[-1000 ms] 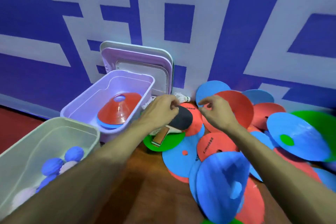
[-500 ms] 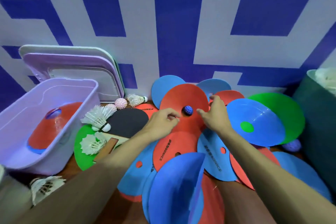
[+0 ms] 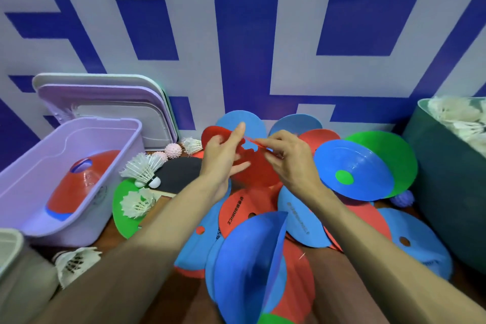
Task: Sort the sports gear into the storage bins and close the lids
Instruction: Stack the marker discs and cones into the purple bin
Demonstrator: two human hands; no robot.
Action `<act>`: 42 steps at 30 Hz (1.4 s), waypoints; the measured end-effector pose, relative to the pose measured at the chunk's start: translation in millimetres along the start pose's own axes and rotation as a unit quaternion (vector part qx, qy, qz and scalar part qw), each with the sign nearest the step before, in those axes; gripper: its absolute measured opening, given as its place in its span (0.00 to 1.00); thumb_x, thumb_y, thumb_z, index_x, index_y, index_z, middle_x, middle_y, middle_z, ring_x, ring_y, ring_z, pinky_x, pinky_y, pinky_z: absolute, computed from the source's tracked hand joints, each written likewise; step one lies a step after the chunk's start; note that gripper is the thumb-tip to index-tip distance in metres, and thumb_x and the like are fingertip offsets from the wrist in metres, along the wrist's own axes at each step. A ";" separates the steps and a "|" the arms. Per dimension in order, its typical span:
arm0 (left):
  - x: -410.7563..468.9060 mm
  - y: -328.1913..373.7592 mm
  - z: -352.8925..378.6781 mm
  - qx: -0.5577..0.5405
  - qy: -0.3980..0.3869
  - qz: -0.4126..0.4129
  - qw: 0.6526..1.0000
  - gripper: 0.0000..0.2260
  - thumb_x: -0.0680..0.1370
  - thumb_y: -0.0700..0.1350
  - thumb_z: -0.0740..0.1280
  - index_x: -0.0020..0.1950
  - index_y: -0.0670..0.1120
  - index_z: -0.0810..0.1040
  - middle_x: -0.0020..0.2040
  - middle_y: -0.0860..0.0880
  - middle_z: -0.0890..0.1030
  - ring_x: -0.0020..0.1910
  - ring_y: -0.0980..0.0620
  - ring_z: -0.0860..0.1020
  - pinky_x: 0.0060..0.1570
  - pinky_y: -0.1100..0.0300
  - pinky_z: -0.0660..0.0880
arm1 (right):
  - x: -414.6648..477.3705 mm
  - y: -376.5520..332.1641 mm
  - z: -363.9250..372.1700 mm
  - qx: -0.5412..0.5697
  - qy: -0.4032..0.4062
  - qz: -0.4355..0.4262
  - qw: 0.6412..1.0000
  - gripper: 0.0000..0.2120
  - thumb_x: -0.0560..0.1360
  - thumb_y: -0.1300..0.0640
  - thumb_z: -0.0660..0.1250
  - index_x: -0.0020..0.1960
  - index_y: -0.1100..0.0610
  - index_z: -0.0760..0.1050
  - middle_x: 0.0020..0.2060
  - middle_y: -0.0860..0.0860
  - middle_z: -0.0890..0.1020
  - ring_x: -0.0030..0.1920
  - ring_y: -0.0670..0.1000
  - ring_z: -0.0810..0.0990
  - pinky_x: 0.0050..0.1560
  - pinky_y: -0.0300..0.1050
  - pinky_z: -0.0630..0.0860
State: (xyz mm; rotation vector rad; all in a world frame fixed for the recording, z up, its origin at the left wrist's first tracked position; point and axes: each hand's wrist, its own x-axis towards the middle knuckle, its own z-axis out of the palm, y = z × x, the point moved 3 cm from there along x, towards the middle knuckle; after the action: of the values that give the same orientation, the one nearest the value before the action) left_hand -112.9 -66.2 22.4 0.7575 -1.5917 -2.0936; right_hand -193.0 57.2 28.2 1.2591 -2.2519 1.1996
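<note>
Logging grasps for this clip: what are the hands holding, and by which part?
Both hold one red plastic disc cone: left hand grips its left rim, right hand pinches its upper edge.

Both bare forearms reach forward from the lower edge of view, converging mid-frame. Left hand (image 3: 223, 159) grips the left rim of the red cone (image 3: 256, 169), index finger straight up. Right hand (image 3: 290, 164) pinches the cone's upper edge between thumb and forefinger, other fingers curled.

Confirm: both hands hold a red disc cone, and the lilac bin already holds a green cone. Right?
One slip: the head view shows the lilac bin holding a red cone, not green. The left hand and right hand do hold the red disc cone.
</note>
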 end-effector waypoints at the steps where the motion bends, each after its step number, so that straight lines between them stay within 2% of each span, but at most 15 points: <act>1: -8.3 1.0 -1.5 -0.012 0.018 -0.002 1.000 0.14 0.75 0.54 0.69 0.52 0.44 0.77 0.50 0.45 0.83 0.48 0.48 0.83 0.47 0.51 0.80 | -6.6 -7.5 -0.8 0.006 -0.032 -0.013 0.999 0.15 0.71 0.58 0.65 0.56 0.51 0.82 0.41 0.49 0.80 0.38 0.45 0.74 0.40 0.43 0.73; 3: -17.7 1.8 -3.2 -0.046 0.060 -0.002 0.997 0.06 0.77 0.47 0.68 0.47 0.45 0.76 0.45 0.43 0.82 0.42 0.49 0.83 0.41 0.55 0.80 | -16.2 -14.1 -2.4 0.028 -0.093 -0.019 0.995 0.14 0.73 0.55 0.68 0.58 0.51 0.81 0.45 0.46 0.80 0.40 0.46 0.77 0.43 0.42 0.74; 5: -27.5 0.9 -9.1 -0.070 0.106 -0.004 0.992 0.03 0.78 0.40 0.66 0.50 0.43 0.76 0.45 0.43 0.81 0.38 0.51 0.82 0.35 0.57 0.80 | -27.4 -20.6 -8.5 0.041 -0.145 -0.008 0.989 0.13 0.74 0.52 0.70 0.58 0.52 0.81 0.46 0.45 0.80 0.42 0.46 0.78 0.46 0.38 0.73; 7: -35.8 -0.9 -21.5 -0.062 0.145 0.003 0.988 0.06 0.77 0.37 0.66 0.54 0.43 0.77 0.46 0.44 0.81 0.38 0.51 0.81 0.37 0.55 0.81 | -39.3 -25.3 -19.1 0.052 -0.187 0.013 0.981 0.09 0.75 0.54 0.69 0.54 0.55 0.82 0.44 0.44 0.81 0.43 0.44 0.78 0.47 0.36 0.73; 9: -43.1 -0.7 -36.0 -0.028 0.175 0.033 0.984 0.07 0.76 0.36 0.66 0.51 0.45 0.78 0.44 0.45 0.81 0.37 0.49 0.79 0.43 0.52 0.79 | -49.7 -26.3 -28.9 0.068 -0.246 0.033 0.966 0.07 0.76 0.55 0.68 0.48 0.57 0.83 0.43 0.45 0.83 0.44 0.44 0.78 0.50 0.39 0.74; 11: -51.0 1.7 -49.4 -0.007 0.195 0.057 0.979 0.08 0.75 0.36 0.65 0.51 0.46 0.78 0.43 0.47 0.82 0.37 0.49 0.78 0.45 0.51 0.77 | -60.3 -26.3 -34.9 0.081 -0.362 0.070 0.926 0.08 0.75 0.53 0.70 0.48 0.56 0.82 0.46 0.47 0.83 0.49 0.43 0.79 0.55 0.39 0.73; 13: -58.0 3.1 -62.3 0.009 0.204 0.064 0.977 0.08 0.76 0.38 0.65 0.49 0.50 0.77 0.43 0.48 0.81 0.39 0.48 0.77 0.45 0.49 0.76 | -72.4 -27.8 -36.7 0.069 -0.501 0.097 0.857 0.10 0.70 0.50 0.74 0.50 0.51 0.82 0.50 0.43 0.82 0.55 0.40 0.77 0.60 0.36 0.70; 15: -64.2 4.4 -73.8 0.027 0.192 0.074 0.978 0.07 0.77 0.39 0.64 0.47 0.51 0.76 0.43 0.48 0.81 0.40 0.47 0.78 0.44 0.47 0.77 | -79.3 -28.2 -36.4 0.026 -0.567 0.072 0.820 0.11 0.66 0.52 0.78 0.47 0.48 0.82 0.50 0.41 0.82 0.54 0.40 0.77 0.61 0.35 0.70; 18: -74.8 6.6 -87.3 0.036 0.167 0.102 0.980 0.08 0.78 0.38 0.63 0.46 0.51 0.77 0.43 0.49 0.82 0.40 0.49 0.79 0.42 0.53 0.77 | -76.1 -30.2 -34.3 0.017 -0.549 0.060 0.833 0.08 0.69 0.61 0.75 0.38 0.49 0.79 0.40 0.48 0.82 0.42 0.43 0.79 0.51 0.37 0.73; 21: -82.0 7.2 -97.9 0.051 0.143 0.119 0.981 0.11 0.79 0.34 0.61 0.48 0.49 0.77 0.43 0.50 0.82 0.41 0.53 0.79 0.43 0.60 0.77 | -66.4 -43.3 -34.7 0.088 -0.509 0.055 0.855 0.10 0.73 0.65 0.71 0.38 0.52 0.75 0.35 0.50 0.77 0.36 0.40 0.74 0.42 0.32 0.70; 26: -90.4 5.1 -105.3 0.041 0.080 0.082 0.993 0.12 0.78 0.32 0.61 0.47 0.48 0.79 0.40 0.50 0.83 0.39 0.53 0.80 0.42 0.59 0.76 | -40.7 -65.4 -32.5 0.234 -0.365 0.099 0.896 0.08 0.77 0.63 0.65 0.41 0.54 0.74 0.36 0.49 0.75 0.37 0.42 0.72 0.40 0.31 0.69; 30: -98.3 12.9 -100.8 0.044 0.018 0.066 0.997 0.12 0.75 0.31 0.62 0.46 0.46 0.80 0.37 0.51 0.84 0.34 0.54 0.80 0.38 0.60 0.75 | -31.3 -71.4 -16.4 0.307 -0.280 0.163 0.895 0.08 0.79 0.63 0.62 0.42 0.56 0.74 0.33 0.48 0.73 0.31 0.40 0.72 0.33 0.29 0.68; 34: -105.1 24.5 -100.7 0.012 0.010 0.058 0.998 0.10 0.77 0.35 0.62 0.43 0.45 0.81 0.37 0.50 0.83 0.34 0.54 0.80 0.34 0.64 0.76 | -27.5 -70.7 8.7 0.295 -0.238 0.206 0.902 0.09 0.79 0.60 0.64 0.40 0.55 0.74 0.34 0.48 0.78 0.32 0.41 0.75 0.36 0.33 0.72; 39: -106.7 32.2 -106.8 0.001 -0.024 0.022 0.999 0.07 0.78 0.46 0.64 0.47 0.45 0.81 0.44 0.49 0.84 0.41 0.52 0.82 0.42 0.61 0.78 | -22.4 -71.4 33.5 0.297 -0.205 0.246 0.899 0.10 0.79 0.59 0.63 0.40 0.55 0.73 0.34 0.48 0.78 0.33 0.43 0.75 0.38 0.37 0.72; 42: -108.5 36.7 -115.4 0.077 -0.047 0.041 0.995 0.07 0.75 0.40 0.69 0.53 0.44 0.81 0.47 0.46 0.84 0.43 0.50 0.83 0.42 0.58 0.79 | -15.9 -77.5 41.6 0.278 -0.193 0.235 0.911 0.11 0.81 0.58 0.60 0.39 0.54 0.71 0.34 0.47 0.74 0.34 0.44 0.70 0.36 0.35 0.68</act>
State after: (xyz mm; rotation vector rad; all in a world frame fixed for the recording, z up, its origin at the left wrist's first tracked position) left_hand 43.8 -95.8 53.5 0.6394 -1.8204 -1.9916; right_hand -115.6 12.8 34.0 1.2517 -2.7148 2.0405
